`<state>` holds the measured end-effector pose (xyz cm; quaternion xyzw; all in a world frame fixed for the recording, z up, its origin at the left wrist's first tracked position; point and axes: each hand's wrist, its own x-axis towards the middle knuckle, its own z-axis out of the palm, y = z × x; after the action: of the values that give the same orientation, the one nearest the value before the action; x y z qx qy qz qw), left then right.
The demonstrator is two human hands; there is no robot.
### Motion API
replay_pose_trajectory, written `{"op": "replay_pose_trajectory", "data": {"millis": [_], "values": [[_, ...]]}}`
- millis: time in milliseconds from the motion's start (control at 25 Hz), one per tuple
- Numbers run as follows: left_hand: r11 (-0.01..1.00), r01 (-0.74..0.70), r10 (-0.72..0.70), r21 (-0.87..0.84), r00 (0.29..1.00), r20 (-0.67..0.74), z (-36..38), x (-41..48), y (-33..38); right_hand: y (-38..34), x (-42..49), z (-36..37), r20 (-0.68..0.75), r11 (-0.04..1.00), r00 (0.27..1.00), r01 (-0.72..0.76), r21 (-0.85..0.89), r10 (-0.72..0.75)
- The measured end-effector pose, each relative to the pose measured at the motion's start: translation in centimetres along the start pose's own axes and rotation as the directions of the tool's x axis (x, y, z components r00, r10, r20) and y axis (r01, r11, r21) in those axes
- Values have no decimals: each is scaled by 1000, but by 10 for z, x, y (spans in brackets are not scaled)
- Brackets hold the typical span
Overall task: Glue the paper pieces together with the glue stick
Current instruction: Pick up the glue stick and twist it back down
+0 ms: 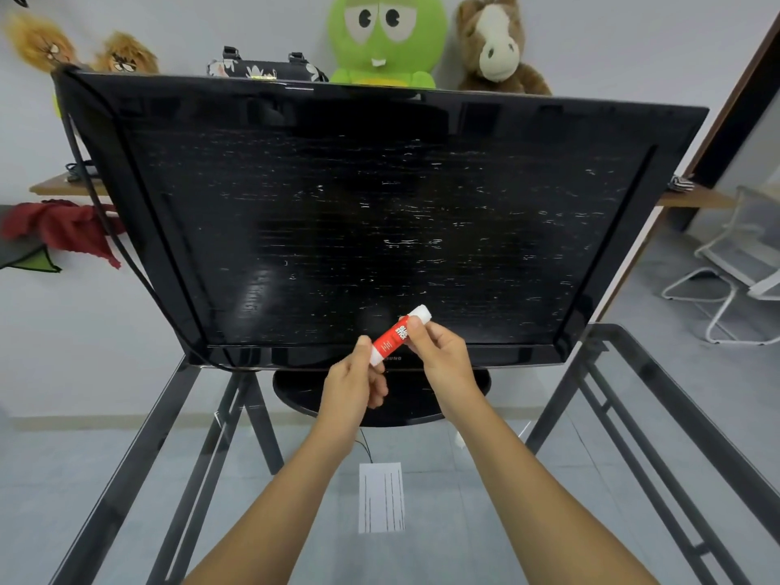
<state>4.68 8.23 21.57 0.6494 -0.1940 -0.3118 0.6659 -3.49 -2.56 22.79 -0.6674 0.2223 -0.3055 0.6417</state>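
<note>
Fingers (364,346) of our left hand (354,384) pinch the glue stick's (394,336) lower end while our right hand (443,356) grips it near the white cap, above the glass table's (447,538) far edge. The paper (381,498) lies flat on the table between our forearms.

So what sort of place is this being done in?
Most likely a room in a home, perhaps a living room: a flat-screen television stands on a glass-topped table, and a green plush toy and a plush horse sit behind it.
</note>
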Motion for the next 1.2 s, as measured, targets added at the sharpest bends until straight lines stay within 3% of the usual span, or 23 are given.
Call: {"op": "replay_pose_trajectory", "data": {"millis": [40, 80, 120, 160, 240, 320, 360, 440, 480, 560, 640, 680, 720, 760, 800, 840, 880, 920, 960, 1040, 1120, 1160, 1200], "values": [[952, 270, -251, -143, 958, 136, -2, 2, 6, 0, 0, 0, 10, 1000, 1000, 8, -4, -8], [805, 534, -447, -258, 832, 327, -6, 3, 13, 1, 0, -1, 20, 1000, 1000, 14, -7, -14], [660, 682, -522, -314, 717, 461, -10, 3, 17, 2, 0, -3, 26, 1000, 1000, 15, -12, -15], [620, 717, -532, -319, 683, 501, -11, 2, 19, 3, -1, -3, 24, 1000, 1000, 13, -17, -12], [775, 563, -453, -287, 812, 368, -9, 2, 15, 4, -2, -4, 1, 1000, 1000, 7, -22, -7], [949, 161, -122, -271, 981, 152, -2, -2, 5, 3, -2, -4, -22, 1000, 1000, 2, -24, -2], [979, -72, 91, -192, 991, 93, 1, -4, -3, 2, -2, -3, -27, 1000, 1000, 3, -26, -3], [908, -396, 390, 140, 918, 69, 0, -5, -13, -1, -1, -2, -22, 1000, 1000, 0, -20, -1], [850, -453, 456, 269, 888, 54, -2, -5, -14, -2, -2, -1, -14, 1000, 1000, -2, -17, 2], [831, -448, 463, 329, 886, 34, -4, -4, -13, -2, -2, 0, 7, 1000, 1000, 8, -15, -8], [944, -260, 265, 205, 964, 3, 0, -3, -4, -2, -2, 1, 10, 1000, 1000, 16, -9, -16], [997, -66, 65, 48, 998, 24, 1, -1, 1, -2, -2, 0, 9, 1000, 1000, 20, -6, -20], [971, 185, -166, -151, 977, 131, 0, 0, 7, -1, -2, -1, 11, 1000, 1000, 25, -5, -25], [839, 444, -350, -314, 883, 312, -3, 1, 13, -1, -1, -1, 20, 1000, 999, 30, -6, -30], [662, 636, -430, -397, 756, 494, -7, 1, 18, -1, -1, -2, 34, 999, 999, 36, -8, -35], [513, 748, -442, -420, 650, 619, -13, 2, 21, 0, -1, -3, 49, 999, 998, 41, -10, -40], [434, 800, -440, -414, 589, 678, -18, 1, 23, 0, -1, -3, 63, 999, 997, 45, -10, -44], [424, 813, -450, -399, 572, 686, -20, 1, 25, 0, 0, -4, 69, 999, 997, 47, -12, -46], [488, 782, -471, -389, 610, 637, -17, 2, 26, 0, 0, -4, 67, 999, 997, 48, -13, -47], [774, 558, -444, -298, 815, 371, -8, 2, 23, 0, 1, -4, 37, 999, 998, 48, -11, -48], [992, 103, -98, -70, 992, 76, 3, -2, 15, -2, 2, -5, 5, 999, 999, 45, -3, -45], [982, -154, 151, 108, 988, 36, 6, -4, 9, -2, 2, -5, -2, 999, 999, 40, 5, -40], [877, -372, 373, 305, 926, 58, 5, -6, 1, -2, 2, -6, -5, 999, 999, 34, 9, -34]]}}
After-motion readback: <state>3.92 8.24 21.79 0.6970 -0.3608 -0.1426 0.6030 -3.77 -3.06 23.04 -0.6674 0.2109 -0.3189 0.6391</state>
